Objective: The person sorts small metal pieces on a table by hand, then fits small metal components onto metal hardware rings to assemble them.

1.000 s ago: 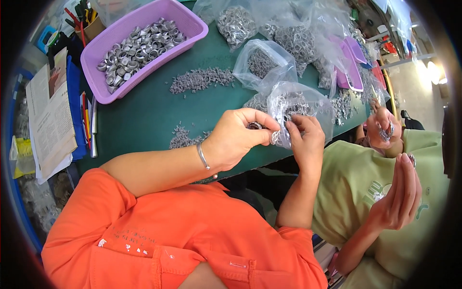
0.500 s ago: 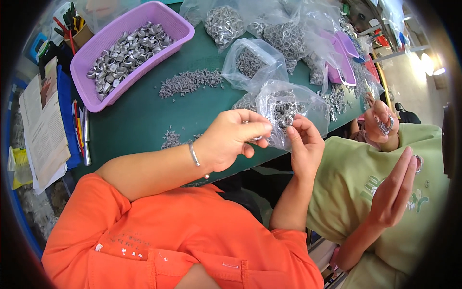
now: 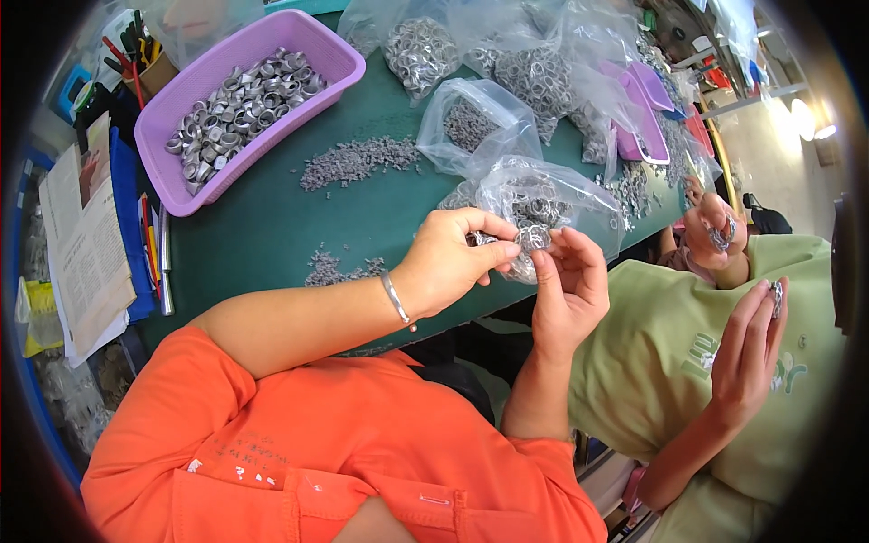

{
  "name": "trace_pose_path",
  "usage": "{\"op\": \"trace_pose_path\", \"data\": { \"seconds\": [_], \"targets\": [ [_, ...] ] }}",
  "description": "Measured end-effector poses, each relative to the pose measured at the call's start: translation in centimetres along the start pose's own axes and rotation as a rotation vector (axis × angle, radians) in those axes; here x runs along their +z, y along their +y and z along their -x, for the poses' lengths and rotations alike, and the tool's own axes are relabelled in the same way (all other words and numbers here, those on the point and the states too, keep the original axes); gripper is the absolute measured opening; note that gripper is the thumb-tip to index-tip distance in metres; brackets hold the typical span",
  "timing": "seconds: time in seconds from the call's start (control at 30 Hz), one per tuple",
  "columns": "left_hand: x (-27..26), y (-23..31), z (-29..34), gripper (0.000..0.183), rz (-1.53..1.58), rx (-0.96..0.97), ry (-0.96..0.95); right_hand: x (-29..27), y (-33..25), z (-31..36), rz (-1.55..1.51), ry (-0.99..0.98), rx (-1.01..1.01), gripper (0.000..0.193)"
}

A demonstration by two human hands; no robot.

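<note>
My left hand (image 3: 445, 261), with a silver bangle at the wrist, is closed in a pinch. Opposite it, my right hand (image 3: 570, 288) is closed too, thumb against forefinger. A silver metal ring (image 3: 532, 237) sits between the fingertips of both hands. More shiny metal (image 3: 482, 238) shows within the curled left fingers, its shape partly hidden. Just behind the fingers lies an open clear plastic bag (image 3: 588, 201), and similar silver rings (image 3: 534, 185) fill it.
A purple basket (image 3: 262, 136) of rings stands back left. Small grey pieces lie in a larger pile (image 3: 358, 161) and a smaller pile (image 3: 335, 268) on the green table (image 3: 244, 244). More bags (image 3: 421, 54) stand behind. A co-worker in green (image 3: 670, 344) holds metal pieces on the right.
Both hands have come closer together, and the ring between the fingertips now shows clearly. My left forearm has shifted slightly right. The co-worker's near hand has turned a little.
</note>
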State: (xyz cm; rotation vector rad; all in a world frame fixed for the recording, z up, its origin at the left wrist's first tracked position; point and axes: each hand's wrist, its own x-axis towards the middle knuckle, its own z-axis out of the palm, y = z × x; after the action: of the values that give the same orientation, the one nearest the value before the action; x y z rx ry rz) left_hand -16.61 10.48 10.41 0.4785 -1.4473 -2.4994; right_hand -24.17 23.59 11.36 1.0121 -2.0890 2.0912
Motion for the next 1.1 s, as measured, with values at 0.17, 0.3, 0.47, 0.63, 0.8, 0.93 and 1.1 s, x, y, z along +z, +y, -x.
{"op": "trace_pose_path", "data": {
  "seconds": [0.17,0.3,0.47,0.63,0.8,0.93,1.1],
  "targets": [
    [-0.1,-0.3,0.0,0.015,-0.018,0.061,0.009,-0.1,0.4,-0.1,0.087,-0.076,-0.118,0.020],
    [-0.1,0.0,0.1,0.017,0.025,0.029,0.004,0.1,0.2,0.1,-0.181,0.011,0.149,0.016],
    [0.0,-0.1,-0.2,0.020,0.060,0.093,0.003,-0.3,0.3,0.2,-0.201,-0.020,0.239,0.014],
    [0.3,0.4,-0.4,0.021,0.087,0.024,0.000,-1.0,1.0,-0.1,-0.244,0.021,0.153,0.012],
    [0.5,1.0,-0.1,0.022,0.114,-0.001,-0.008,-3.5,2.3,-3.0,-0.362,0.276,0.111,0.012],
    [0.7,1.0,0.3,0.022,0.147,-0.010,-0.020,-4.2,2.4,-4.5,-0.338,0.285,0.004,0.010],
    [0.5,1.2,0.6,0.022,0.135,-0.015,-0.022,-4.0,3.3,-4.3,-0.312,0.261,-0.098,0.013]
  ]
}}
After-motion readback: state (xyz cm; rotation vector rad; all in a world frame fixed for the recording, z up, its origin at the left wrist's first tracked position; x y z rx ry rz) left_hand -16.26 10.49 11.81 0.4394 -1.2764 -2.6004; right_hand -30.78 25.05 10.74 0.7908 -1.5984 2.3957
